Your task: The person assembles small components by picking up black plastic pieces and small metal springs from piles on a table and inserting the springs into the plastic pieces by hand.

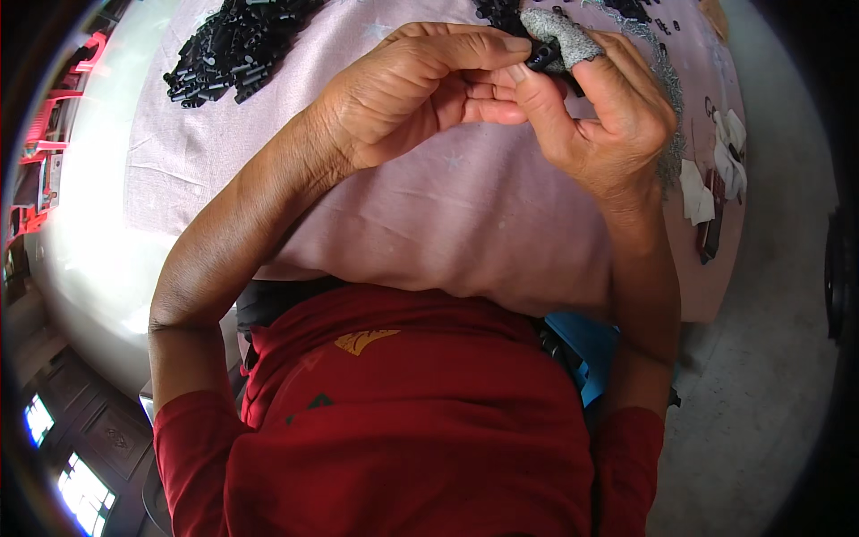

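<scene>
The person's red shirt is nearest, below a pink cloth covering the desk. Over the cloth, the left hand and right hand meet, pinching a small black piece between their fingertips. A grey finger cover wraps a right-hand finger. Farther up lies a pile of black tubes, left of the held piece; silvery bits lie right of the right hand.

Calling one left hand now, one right hand, making two; spotting one pink tablecloth, two red sleeves, two bright windows, at least one grey finger cover, and black pieces too heaped to count
</scene>
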### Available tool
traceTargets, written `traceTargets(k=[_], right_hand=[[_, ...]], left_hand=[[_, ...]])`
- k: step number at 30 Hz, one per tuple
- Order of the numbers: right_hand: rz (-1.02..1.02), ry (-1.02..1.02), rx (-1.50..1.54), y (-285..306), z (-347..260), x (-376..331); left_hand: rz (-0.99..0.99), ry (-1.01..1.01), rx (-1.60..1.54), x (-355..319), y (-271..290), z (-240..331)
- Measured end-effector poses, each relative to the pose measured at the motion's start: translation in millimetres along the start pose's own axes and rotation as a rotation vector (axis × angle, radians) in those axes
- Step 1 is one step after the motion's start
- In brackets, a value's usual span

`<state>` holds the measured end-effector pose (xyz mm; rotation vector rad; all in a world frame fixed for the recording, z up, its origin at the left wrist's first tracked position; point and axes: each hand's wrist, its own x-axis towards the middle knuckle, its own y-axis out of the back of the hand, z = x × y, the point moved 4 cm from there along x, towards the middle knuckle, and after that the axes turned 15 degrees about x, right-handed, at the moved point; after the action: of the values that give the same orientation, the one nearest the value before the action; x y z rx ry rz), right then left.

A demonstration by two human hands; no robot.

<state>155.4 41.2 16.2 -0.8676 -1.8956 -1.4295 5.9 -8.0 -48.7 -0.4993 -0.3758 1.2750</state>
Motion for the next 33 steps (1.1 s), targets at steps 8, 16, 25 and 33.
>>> traceTargets(k=[8,16,25,33], right_hand=[[-0.035,0.024,-0.051,-4.6,-0.4,-1.3],[-0.034,0.091,-0.085,-7.6,-0.2,-3.0],[0.089,-0.142,0.06,5.1,-16.6,22.6],[0.012,-0.023,0.046,-5.8,8.9,-1.1]], left_hand=[[-0.003,-0.023,0.056,0.3,4.9,-3.9],[0.022,-0.01,0.085,-2.2,6.4,-4.9],[0.055,-0.014,0.058,1.5,2.4,2.8],[0.152,-0.007,0.396,-3.5,-6.2,7.0]])
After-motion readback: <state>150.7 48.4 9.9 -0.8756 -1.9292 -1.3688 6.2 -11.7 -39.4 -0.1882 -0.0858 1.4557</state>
